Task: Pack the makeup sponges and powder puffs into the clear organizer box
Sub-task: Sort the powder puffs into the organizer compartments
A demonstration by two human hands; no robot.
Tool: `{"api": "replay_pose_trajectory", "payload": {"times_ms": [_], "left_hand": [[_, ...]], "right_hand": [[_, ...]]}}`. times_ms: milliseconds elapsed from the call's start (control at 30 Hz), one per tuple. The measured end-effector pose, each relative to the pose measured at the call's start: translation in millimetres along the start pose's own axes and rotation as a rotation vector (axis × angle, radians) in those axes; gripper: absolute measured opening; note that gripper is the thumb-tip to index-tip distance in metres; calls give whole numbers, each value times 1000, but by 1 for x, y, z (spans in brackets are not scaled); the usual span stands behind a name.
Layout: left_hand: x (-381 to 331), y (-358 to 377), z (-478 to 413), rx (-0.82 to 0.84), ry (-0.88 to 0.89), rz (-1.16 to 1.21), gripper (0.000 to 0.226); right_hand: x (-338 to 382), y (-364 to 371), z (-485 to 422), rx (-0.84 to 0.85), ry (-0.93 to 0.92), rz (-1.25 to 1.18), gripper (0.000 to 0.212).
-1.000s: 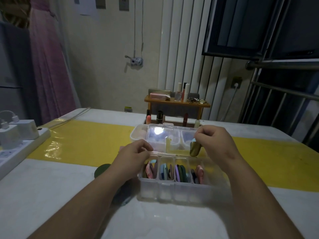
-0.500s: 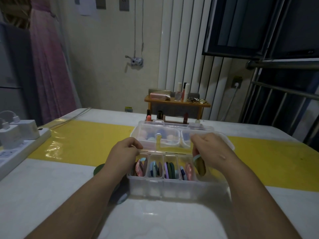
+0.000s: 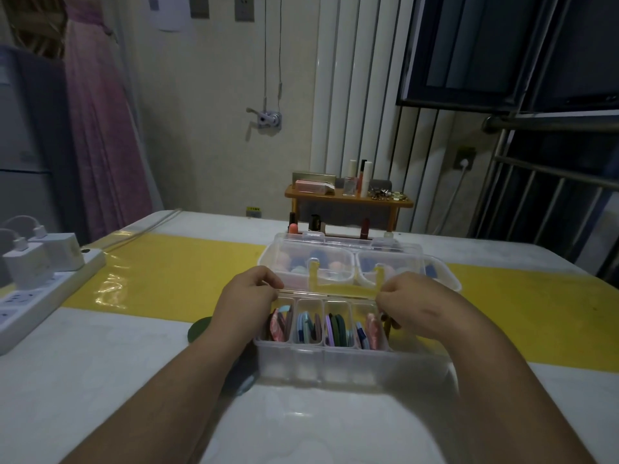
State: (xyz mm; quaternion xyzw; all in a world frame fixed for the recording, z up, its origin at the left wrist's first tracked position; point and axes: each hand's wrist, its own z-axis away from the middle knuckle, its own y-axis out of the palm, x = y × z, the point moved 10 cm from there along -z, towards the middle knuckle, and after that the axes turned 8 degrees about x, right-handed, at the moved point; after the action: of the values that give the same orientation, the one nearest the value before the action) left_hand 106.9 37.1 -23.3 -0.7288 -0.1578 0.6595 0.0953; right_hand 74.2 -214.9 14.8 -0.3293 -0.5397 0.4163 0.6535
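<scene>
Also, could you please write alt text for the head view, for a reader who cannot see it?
The left hand and right hand grip the far edge of a clear organizer box whose compartments hold colourful powder puffs. A clear tray of sponges sits behind.

A white power strip [image 3: 50, 298] with two chargers [image 3: 31, 267] plugged in lies at the left edge of the table [image 3: 100, 380]. A yellow runner [image 3: 167, 269] crosses it. Beyond, a small wooden shelf [image 3: 348, 199] carries cosmetic bottles [image 3: 365, 177]; a pink garment [image 3: 100, 128] hangs left.
</scene>
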Motion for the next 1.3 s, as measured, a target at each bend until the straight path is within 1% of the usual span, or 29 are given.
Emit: {"api": "replay_pose_trajectory", "payload": {"times_ms": [100, 233, 533, 733, 1067, 1200, 1300], "left_hand": [[-1, -1, 0, -8, 8, -4, 23], [-2, 0, 0, -7, 10, 0, 22], [-2, 1, -1, -19, 2, 30, 25], [-3, 0, -1, 7, 3, -22, 23], [-10, -3, 4, -6, 22, -155, 23], [-14, -2, 7, -6, 26, -186, 22], [-15, -4, 7, -11, 21, -194, 22]], "right_hand": [[2, 1, 0, 19, 5, 47, 17], [4, 0, 1, -7, -3, 91, 5], [0, -3, 1, -15, 24, 18, 11], [-3, -6, 1, -33, 25, 11, 14], [-5, -9, 1, -53, 28, -16, 12], [-4, -7, 1, -38, 27, 26, 8], [-3, -13, 1, -82, 38, 79, 5]]}}
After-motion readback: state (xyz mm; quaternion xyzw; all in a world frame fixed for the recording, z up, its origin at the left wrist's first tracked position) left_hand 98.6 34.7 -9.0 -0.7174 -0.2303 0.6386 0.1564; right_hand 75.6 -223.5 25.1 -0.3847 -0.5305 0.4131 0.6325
